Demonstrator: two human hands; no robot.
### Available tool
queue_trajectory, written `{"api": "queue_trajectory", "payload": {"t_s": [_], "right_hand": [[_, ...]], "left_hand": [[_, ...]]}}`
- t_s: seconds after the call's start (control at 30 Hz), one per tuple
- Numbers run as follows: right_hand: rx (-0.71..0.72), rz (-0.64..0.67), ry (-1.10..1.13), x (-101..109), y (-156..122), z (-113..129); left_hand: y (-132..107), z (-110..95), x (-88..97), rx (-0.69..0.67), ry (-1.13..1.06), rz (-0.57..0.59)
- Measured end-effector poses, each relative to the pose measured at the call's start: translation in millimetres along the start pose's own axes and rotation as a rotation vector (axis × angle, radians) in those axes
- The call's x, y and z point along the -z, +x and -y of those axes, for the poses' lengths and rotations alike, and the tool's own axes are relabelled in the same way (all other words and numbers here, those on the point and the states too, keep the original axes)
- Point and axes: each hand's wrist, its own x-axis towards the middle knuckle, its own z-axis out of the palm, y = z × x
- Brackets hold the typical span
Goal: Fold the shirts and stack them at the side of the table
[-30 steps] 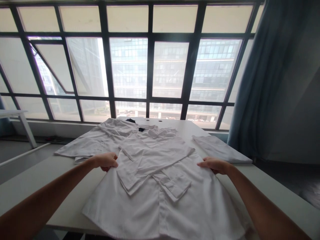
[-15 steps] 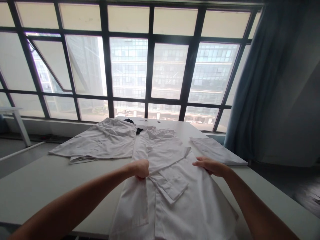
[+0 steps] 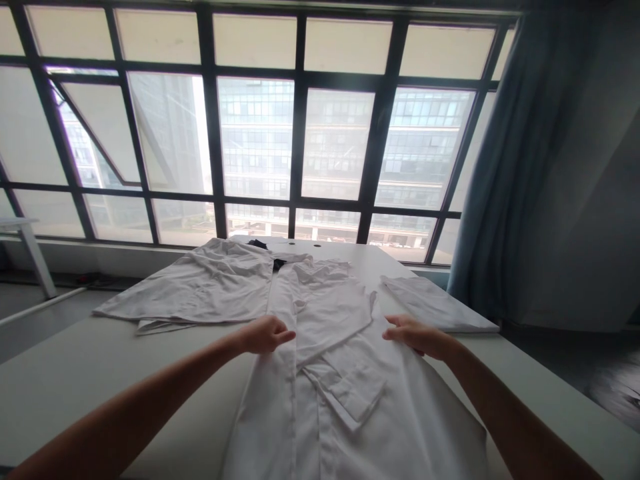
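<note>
One side is folded: the white long-sleeved cotton coat (image 3: 340, 393) lies at the near edge of the pale grey table (image 3: 75, 380), its left side turned inward and its right side unfolded. Left hand (image 3: 265, 333) presses the fold, fingers flat and unclenched; right hand (image 3: 413, 335) rests on the right edge, its grip impossible to tell.

The shirt (image 3: 330, 373) spread at the desk's near edge was plain white, without print or stripe, its folds shaded pale grey. A 2nd garment (image 3: 200, 290) toward the far left corner was the same plain white, as was the folded garment (image 3: 435, 303) at the right edge. The desk (image 3: 100, 380) was a pale grey-white. A small item (image 3: 260, 245) at the far edge was black. The window frame (image 3: 299, 133) was near black and the curtain (image 3: 525, 167) a muted blue-grey.
</note>
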Motion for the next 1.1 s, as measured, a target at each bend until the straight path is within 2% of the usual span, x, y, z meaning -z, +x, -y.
{"api": "queue_trajectory", "payload": {"t_s": [0.07, 0.1, 0.13, 0.23, 0.4, 0.5, 0.57, 0.67, 0.77, 0.87, 0.97, 1.1], "right_hand": [[0.02, 0.106, 0.066, -9, 4, 10], [0.032, 0.12, 0.077, -15, 6, 16], [0.04, 0.116, 0.073, -22, 8, 23], [0.07, 0.146, 0.024, -49, 12, 44], [0.14, 0.299, -0.085, -93, 16, 65], [0.127, 0.367, -0.132, -107, 17, 66], [0.094, 0.438, -0.12, -109, 17, 65], [0.086, 0.573, -0.074, -101, 18, 65], [0.184, 0.669, -0.036, -90, 24, 61], [0.3, 0.63, -0.038, -85, 34, 49], [0.412, 0.519, -0.06, -89, 42, 35], [0.519, 0.398, -0.094, -97, 42, 25]], "left_hand": [[5, 20, 0.0, -0.121, 0.106, -0.256], [8, 29, -2.6, -0.179, 0.142, -0.317], [11, 38, -6.6, -0.228, 0.167, -0.333], [18, 57, -20.7, -0.28, 0.214, -0.262], [21, 67, -31.5, -0.287, 0.243, -0.225], [19, 63, -29.1, -0.263, 0.23, -0.215], [17, 57, -25.3, -0.28, 0.228, -0.215], [16, 44, -19.1, -0.404, 0.246, -0.214], [19, 30, -14.0, -0.553, 0.295, -0.149], [25, 23, -7.0, -0.626, 0.322, -0.088], [30, 18, 6.4, -0.634, 0.299, -0.063], [30, 4, 21.7, -0.625, 0.232, -0.158]]}}
